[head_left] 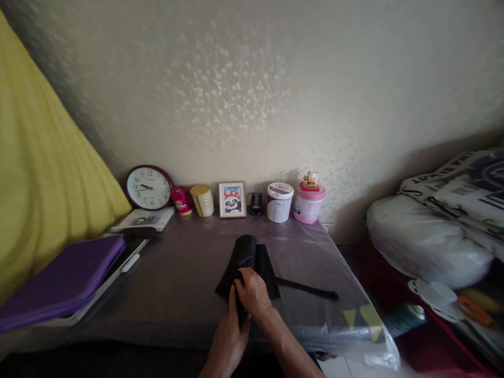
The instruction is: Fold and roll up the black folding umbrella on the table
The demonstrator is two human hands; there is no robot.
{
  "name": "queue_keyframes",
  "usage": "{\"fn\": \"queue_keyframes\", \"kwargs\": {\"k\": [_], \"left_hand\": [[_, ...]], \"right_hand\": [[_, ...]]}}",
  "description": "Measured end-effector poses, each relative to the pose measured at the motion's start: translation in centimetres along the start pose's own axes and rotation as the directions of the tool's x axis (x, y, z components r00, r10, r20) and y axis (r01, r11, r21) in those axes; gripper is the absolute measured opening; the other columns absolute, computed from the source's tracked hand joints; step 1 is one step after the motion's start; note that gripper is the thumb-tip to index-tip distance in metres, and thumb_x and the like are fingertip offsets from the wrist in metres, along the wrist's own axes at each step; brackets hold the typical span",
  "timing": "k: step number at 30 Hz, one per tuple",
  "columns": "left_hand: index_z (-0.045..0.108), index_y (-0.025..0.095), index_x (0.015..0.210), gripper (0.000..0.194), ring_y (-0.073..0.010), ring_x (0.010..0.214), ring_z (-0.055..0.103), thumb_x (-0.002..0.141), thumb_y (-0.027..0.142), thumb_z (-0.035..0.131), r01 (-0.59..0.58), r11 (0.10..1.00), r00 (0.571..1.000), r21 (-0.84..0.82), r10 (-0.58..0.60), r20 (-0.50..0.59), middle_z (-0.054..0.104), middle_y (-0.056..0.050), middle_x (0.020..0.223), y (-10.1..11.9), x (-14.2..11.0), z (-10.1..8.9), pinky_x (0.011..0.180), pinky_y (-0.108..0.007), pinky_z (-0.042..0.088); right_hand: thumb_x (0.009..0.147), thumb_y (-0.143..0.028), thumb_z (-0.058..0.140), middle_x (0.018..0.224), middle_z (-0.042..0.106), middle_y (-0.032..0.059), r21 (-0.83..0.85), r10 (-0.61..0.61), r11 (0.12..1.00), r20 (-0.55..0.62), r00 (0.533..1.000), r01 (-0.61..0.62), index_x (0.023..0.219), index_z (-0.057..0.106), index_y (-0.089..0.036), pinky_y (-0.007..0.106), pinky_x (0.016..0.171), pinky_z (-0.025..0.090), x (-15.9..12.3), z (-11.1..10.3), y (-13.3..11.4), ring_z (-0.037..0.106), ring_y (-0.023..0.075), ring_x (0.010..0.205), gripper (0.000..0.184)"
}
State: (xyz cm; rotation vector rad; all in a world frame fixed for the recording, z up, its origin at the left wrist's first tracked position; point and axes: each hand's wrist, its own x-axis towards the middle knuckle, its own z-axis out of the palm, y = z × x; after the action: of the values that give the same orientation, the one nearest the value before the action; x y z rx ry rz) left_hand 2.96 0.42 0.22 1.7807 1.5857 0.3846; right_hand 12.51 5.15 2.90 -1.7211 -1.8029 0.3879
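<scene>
Before me on the table lies a bundle of black fabric [244, 252] with loose panels spread to either side; it looks like a collapsed folding umbrella. My right hand [254, 294] is closed on the fabric at its middle, fingers curled over it. Just below, my left hand [232, 336] wraps the near, dark end, which the fingers mostly hide. A narrow black strip [309, 289] of cloth stretches from the bundle toward the right; whether it is joined to it I cannot tell.
Along the wall stand a clock [149, 187], a red can [181, 201], a yellow-lidded tin [202, 200], a panda picture frame [232, 200] and two tubs, one topped by a cat figurine [311, 180]. Purple folders [63, 278] lie left. Beyond the table's right edge sits a white bag [425, 241].
</scene>
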Motion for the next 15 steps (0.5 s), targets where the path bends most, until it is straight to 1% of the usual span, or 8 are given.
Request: {"fn": "queue_keyframes", "kwargs": {"k": [3,5,7,10,12,15], "left_hand": [[0.000,0.009,0.138,0.067,-0.0187,0.074,0.065,0.085,0.029,0.037,0.012,1.000,1.000,-0.025,-0.012,-0.007,0.066,-0.013,0.089,-0.4,0.2,0.3,0.062,-0.022,0.041],[0.001,0.008,0.137,0.069,-0.0182,0.076,0.064,0.084,0.027,0.040,-0.005,0.998,1.000,-0.064,0.004,-0.024,0.065,-0.014,0.093,-0.5,0.3,0.4,0.062,-0.021,0.041],[-0.003,0.007,0.137,0.072,-0.0178,0.075,0.064,0.082,0.026,0.041,-0.006,0.994,0.999,-0.107,0.002,-0.037,0.065,-0.014,0.095,-0.5,0.2,0.4,0.062,-0.021,0.042],[-0.011,0.006,0.136,0.078,-0.0166,0.071,0.064,0.081,0.024,0.042,-0.002,0.989,0.998,-0.145,-0.008,-0.064,0.066,-0.014,0.093,-0.3,-0.1,0.3,0.062,-0.021,0.042],[-0.014,0.006,0.135,0.080,-0.0166,0.066,0.064,0.082,0.026,0.042,-0.028,0.988,0.998,-0.149,0.019,-0.061,0.067,-0.013,0.089,-0.2,-0.2,0.2,0.059,-0.021,0.042],[-0.013,0.006,0.136,0.079,-0.0167,0.064,0.063,0.082,0.030,0.041,-0.060,0.983,0.998,-0.171,0.056,-0.027,0.067,-0.012,0.089,0.1,-0.4,-0.3,0.056,-0.021,0.042]], "right_hand": [[0.078,-0.017,0.044,0.090,0.062,0.0059,-0.024,-0.028,0.999,0.020,0.999,0.028,0.096,0.061,-0.018,0.026,0.079,0.043,-0.2,-0.1,-0.3,0.056,0.0163,0.087,0.025],[0.077,-0.017,0.045,0.088,0.060,0.0047,-0.033,-0.054,0.998,0.011,0.998,0.054,0.092,0.062,-0.019,0.025,0.079,0.042,-0.5,-0.1,-0.3,0.055,0.0155,0.086,0.023],[0.077,-0.018,0.046,0.087,0.059,0.0045,-0.038,-0.082,0.996,-0.005,0.997,0.082,0.090,0.062,-0.020,0.025,0.081,0.041,-0.8,-0.1,-0.3,0.054,0.0155,0.086,0.020],[0.078,-0.018,0.046,0.086,0.057,0.0048,-0.033,-0.129,0.991,-0.021,0.991,0.129,0.086,0.063,-0.020,0.027,0.081,0.040,-1.3,-0.2,-0.4,0.053,0.0159,0.085,0.019],[0.078,-0.017,0.045,0.084,0.057,0.0046,-0.034,-0.156,0.987,-0.021,0.988,0.155,0.081,0.063,-0.020,0.028,0.080,0.040,-1.5,-0.3,-0.4,0.052,0.0160,0.082,0.019],[0.077,-0.014,0.043,0.080,0.058,0.0038,-0.016,-0.180,0.984,-0.022,0.983,0.180,0.077,0.062,-0.020,0.029,0.078,0.040,-1.7,-0.5,-0.3,0.052,0.0156,0.079,0.020]]}}
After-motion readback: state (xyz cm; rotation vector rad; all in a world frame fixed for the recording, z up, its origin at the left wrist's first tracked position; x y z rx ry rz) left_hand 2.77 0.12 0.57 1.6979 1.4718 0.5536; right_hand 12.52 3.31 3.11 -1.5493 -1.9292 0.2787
